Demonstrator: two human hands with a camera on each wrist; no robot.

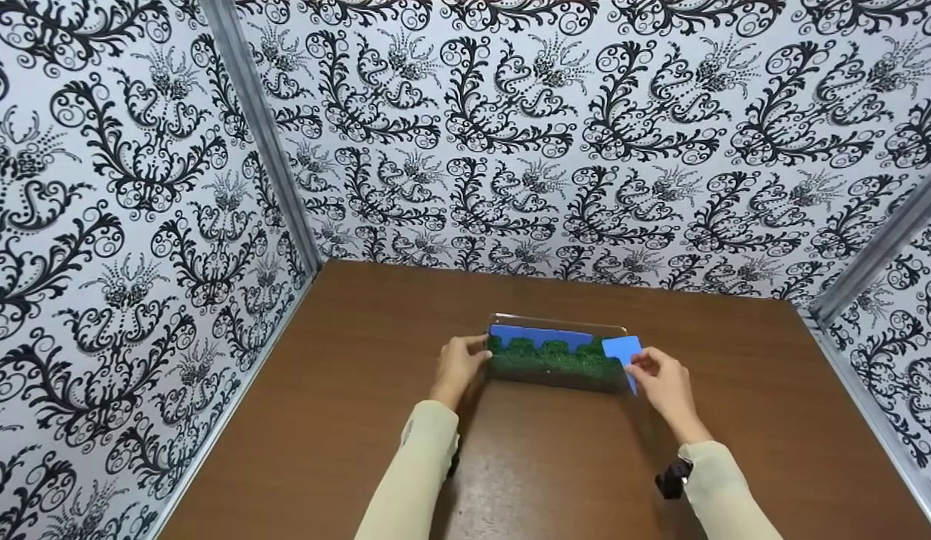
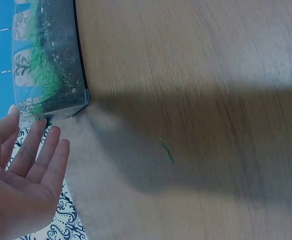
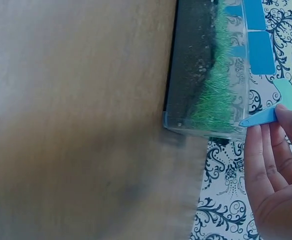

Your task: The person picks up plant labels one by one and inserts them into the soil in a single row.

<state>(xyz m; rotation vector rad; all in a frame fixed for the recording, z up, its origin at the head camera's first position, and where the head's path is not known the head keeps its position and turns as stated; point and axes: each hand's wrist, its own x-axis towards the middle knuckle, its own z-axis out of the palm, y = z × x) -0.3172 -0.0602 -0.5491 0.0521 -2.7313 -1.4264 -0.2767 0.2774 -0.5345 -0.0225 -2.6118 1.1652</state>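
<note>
A clear plastic box [image 1: 555,375] of dark soil and green grass [image 1: 521,358] stands on the table. Several blue plant labels [image 1: 548,337] stand in a row among the grass. In the head view my left hand [image 1: 459,366] is at the box's left end. The left wrist view shows its thumb at the box corner, with the other fingers fairly straight beside the end wall. My right hand [image 1: 664,382] pinches a T-shaped blue plant label [image 3: 261,118] between thumb and fingers. That label's pointed stem hangs outside the box's right end, its wide head up.
The brown wooden table [image 1: 345,420] reaches back to white walls [image 1: 510,150] with black scroll patterns. Grey metal posts [image 1: 266,135] stand at the corners. A small green shred [image 2: 167,150] lies on the table near the left hand.
</note>
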